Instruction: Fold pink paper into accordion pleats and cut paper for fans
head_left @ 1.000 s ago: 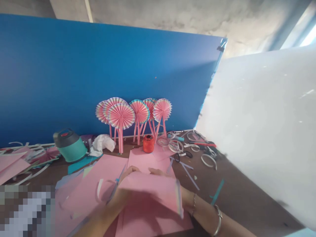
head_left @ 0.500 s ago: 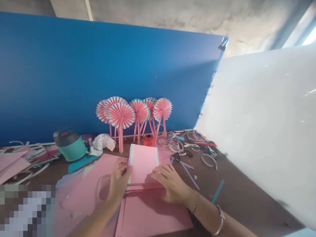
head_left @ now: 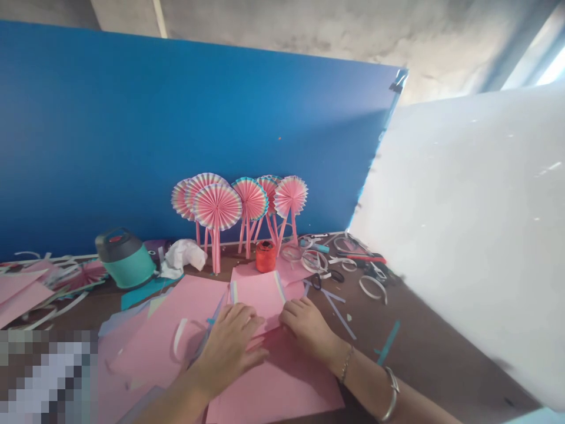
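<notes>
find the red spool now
In the head view, the red spool stands just left of centre, at the foot of the pink fans, just beyond the striped-edge pink paper.

Is a dark brown table. Carries upright pink fans behind the red spool, a teal-and-grey jug and crumpled white material left of the spool, pink sheets before it, curled pale strips and a teal strip to its right.

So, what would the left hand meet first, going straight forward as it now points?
The left hand would first cross the striped-edged pink paper; beyond it, probably the red spool, though depth is unclear.
</notes>
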`<move>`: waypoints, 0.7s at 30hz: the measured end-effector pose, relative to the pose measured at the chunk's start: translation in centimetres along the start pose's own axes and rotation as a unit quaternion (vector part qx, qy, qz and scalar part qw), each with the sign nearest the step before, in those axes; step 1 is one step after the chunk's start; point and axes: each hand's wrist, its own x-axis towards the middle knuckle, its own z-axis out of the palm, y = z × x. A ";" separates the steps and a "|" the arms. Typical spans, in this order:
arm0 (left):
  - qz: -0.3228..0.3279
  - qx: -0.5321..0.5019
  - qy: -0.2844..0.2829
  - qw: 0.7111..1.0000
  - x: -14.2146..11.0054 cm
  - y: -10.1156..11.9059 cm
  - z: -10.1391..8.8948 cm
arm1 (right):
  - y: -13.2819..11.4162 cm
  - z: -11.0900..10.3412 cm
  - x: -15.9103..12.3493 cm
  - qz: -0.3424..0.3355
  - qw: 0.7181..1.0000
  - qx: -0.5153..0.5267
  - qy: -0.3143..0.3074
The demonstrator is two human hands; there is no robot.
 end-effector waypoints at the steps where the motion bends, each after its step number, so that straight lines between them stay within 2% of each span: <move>1: 0.002 0.024 -0.035 0.999 0.1 0.4 -0.1 | 0.0 0.0 0.0 -0.009 1.000 -0.003 -0.001; 4: 0.006 0.085 -0.097 0.992 0.1 1.3 -0.1 | -0.1 0.1 -0.1 -0.043 0.999 -0.006 -0.014; 9: -0.028 0.090 -0.130 0.987 -0.4 1.2 0.6 | -0.2 -0.3 -0.3 -0.064 0.996 0.013 -0.055; 14: -0.085 -0.026 -0.130 0.988 -0.6 -0.4 0.8 | 0.3 -0.8 -0.4 -0.014 0.992 0.098 -0.084; 18: -0.138 -0.143 -0.109 0.974 -0.2 -1.5 0.6 | 0.8 -0.7 -0.4 0.046 0.975 0.208 -0.059; 21: -0.157 -0.177 -0.102 0.966 0.0 -1.8 0.6 | 0.9 -0.5 -0.3 0.104 0.959 0.260 -0.042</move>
